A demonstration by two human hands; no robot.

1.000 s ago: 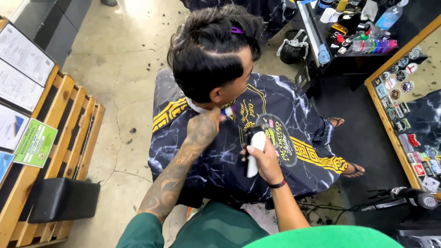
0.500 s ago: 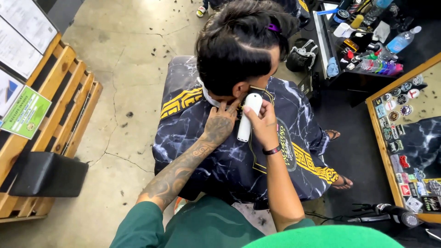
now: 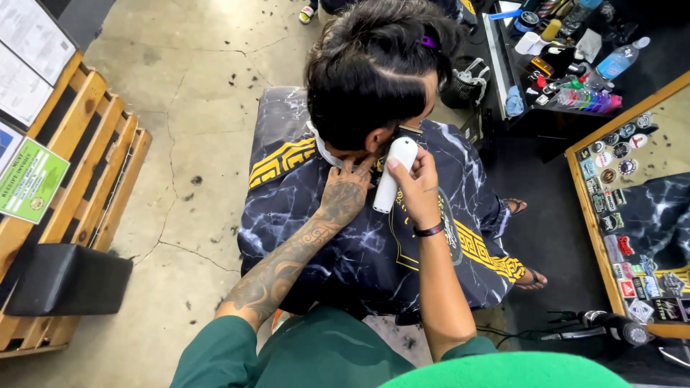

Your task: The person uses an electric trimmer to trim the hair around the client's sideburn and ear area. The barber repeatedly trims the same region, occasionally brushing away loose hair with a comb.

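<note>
A seated person with dark hair [image 3: 374, 68] wears a black marbled cape with gold trim [image 3: 323, 237]. My right hand [image 3: 415, 188] grips a white hair clipper [image 3: 392, 176], its top end pressed against the side of the person's head just below the hairline. My tattooed left hand [image 3: 346, 190] rests on the person's neck and the white neck strip, fingers spread, right beside the clipper. A purple clip [image 3: 428, 42] sits in the hair on top.
A wooden pallet bench [image 3: 79, 165] with a black cushion [image 3: 65, 280] and papers stands at left. A black cart [image 3: 553, 65] with bottles and tools is at upper right. A framed mirror [image 3: 632, 194] with stickers lies right. Hair clippings dot the concrete floor [image 3: 194, 144].
My right hand has raised the clipper from chest height up to the side of the head. My left hand slid up from the shoulder onto the neck.
</note>
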